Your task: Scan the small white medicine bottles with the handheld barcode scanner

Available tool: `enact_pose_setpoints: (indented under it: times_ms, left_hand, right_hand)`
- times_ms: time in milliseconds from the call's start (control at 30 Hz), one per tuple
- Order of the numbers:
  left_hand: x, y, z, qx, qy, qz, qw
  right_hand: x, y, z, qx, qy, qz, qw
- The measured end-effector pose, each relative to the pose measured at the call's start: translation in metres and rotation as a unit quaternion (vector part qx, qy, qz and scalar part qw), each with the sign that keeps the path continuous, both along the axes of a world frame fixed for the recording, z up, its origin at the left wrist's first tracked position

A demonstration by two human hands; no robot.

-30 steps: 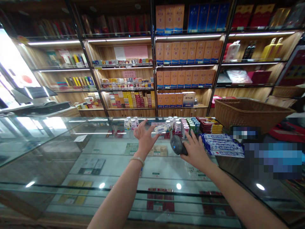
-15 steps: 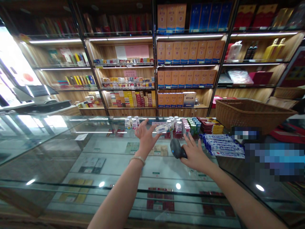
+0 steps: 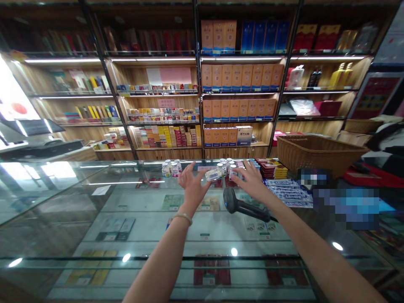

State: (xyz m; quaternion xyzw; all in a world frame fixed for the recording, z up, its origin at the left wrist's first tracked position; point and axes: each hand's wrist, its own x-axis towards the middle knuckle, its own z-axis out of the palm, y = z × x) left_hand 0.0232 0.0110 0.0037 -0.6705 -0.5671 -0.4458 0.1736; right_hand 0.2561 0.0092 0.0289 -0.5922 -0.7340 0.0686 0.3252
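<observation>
My left hand (image 3: pixel 193 186) grips the tilted jar (image 3: pixel 213 174); best held lightly, label unblocked. Right hand (image 3: pixel 251 180) open, scanner (image 3: pixel 230 200) at its seven o'clock.

bright shelf strips, glare on glass counter (image 3: pixel 151 227), edges stretched.

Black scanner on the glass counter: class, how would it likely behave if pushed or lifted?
The scanner looks like hard plastic, so it should stay stiff. Its smooth shell would probably slide on the glass counter. The bulky head on a slim handle suggests it may feel head-heavy.
</observation>
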Motion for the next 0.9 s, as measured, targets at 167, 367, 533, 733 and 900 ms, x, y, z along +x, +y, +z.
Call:
enact_pose_setpoints:
  times_ms: [167,367,533,733,900]
  left_hand:
    - [0.004,-0.003,0.002,0.017,0.0,-0.012,1.0]
    - [0.007,-0.003,0.0,0.02,0.016,-0.015,1.0]
    - [0.01,-0.003,0.001,0.004,0.026,-0.029,0.999]
    - [0.012,-0.005,0.002,-0.031,0.045,-0.061,0.997]
    - [0.01,-0.002,0.001,-0.047,0.029,-0.065,0.996]
  right_hand:
    - [-0.029,0.019,0.001,0.017,0.044,-0.047,0.998]
    - [-0.035,0.03,-0.018,0.014,0.087,-0.041,0.995]
    - [-0.027,0.033,-0.022,0.007,0.129,-0.015,0.991]
    - [-0.013,0.029,-0.019,0.03,0.148,0.011,0.988]
    - [-0.009,0.023,-0.017,0.037,0.116,0.037,0.992]
